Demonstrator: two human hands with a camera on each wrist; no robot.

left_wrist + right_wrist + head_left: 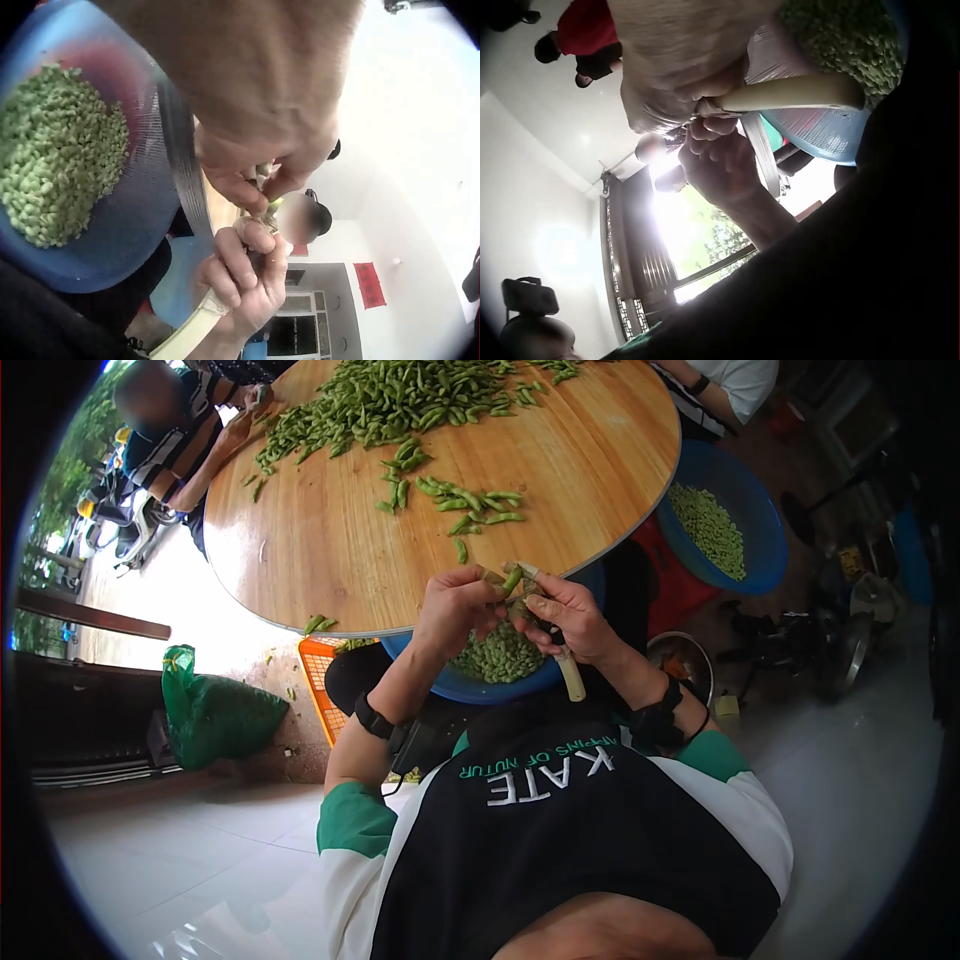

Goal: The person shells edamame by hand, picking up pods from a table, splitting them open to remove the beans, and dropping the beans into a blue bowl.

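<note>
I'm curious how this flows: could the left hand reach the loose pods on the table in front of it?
Probably yes: the loose pods lie just ahead of the left hand, with only bare tabletop between, though it is pinching a green pod.

tabletop (560, 480) cut off above, person's head (148, 395) blurred, handle (571, 675) partly hidden

Pods (400, 405) on the table (330, 550); beans (497, 658) in a basin (455, 687) by its near edge; second basin (757, 525) right, bag (225, 718) left
</note>
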